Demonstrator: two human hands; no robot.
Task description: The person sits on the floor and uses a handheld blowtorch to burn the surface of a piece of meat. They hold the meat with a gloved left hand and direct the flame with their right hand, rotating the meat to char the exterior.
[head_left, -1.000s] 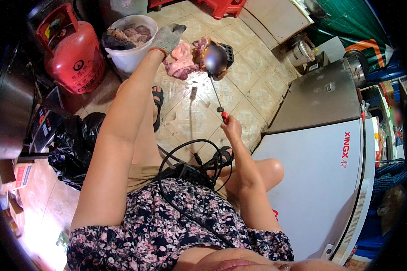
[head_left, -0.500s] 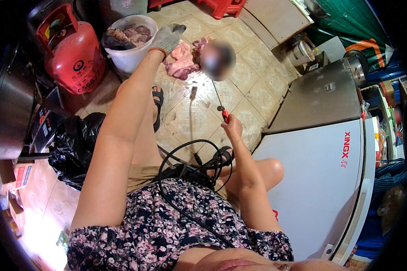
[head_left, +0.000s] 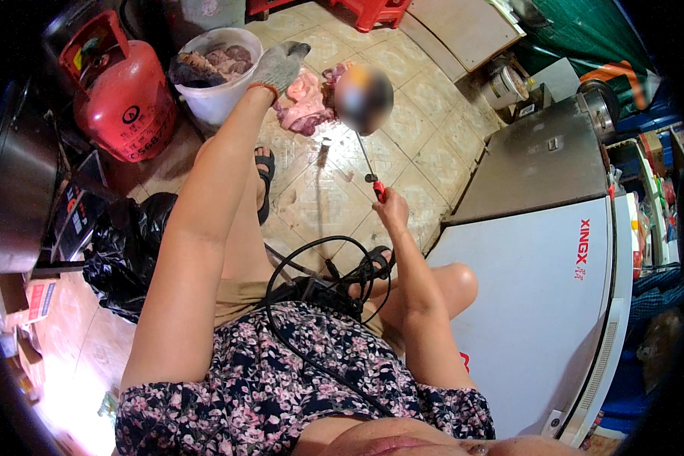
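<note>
Left hand (head_left: 283, 64): inside a grey glove (head_left: 273, 75), stretched out by the edge of the raw pink meat (head_left: 302, 108). The fingers look close together; I can't tell if they pinch the meat. Maybe the glove guards against heat.
Right hand (head_left: 391, 209): bare, wrapped around the red handle (head_left: 379, 191) of what looks like a torch wand (head_left: 365, 157).
White freezer (head_left: 532, 296): biggest thing, on the right, well apart from the meat.
Red gas cylinder (head_left: 133, 110): standing upright on the left, perhaps set back from hot things.
White bucket (head_left: 210, 102): beside the cylinder, holding grey-pink chunks (head_left: 234, 59), likely kept close for easy reaching.
Raw pink meat: lying on the tile floor (head_left: 429, 125), maybe so both arms can get to it.
Torch wand: long and thin, likely so the right hand can be far from its tip, which is blurred out.
Black knob (head_left: 370, 178): smallest, just past the handle, perhaps for easy turning.
</note>
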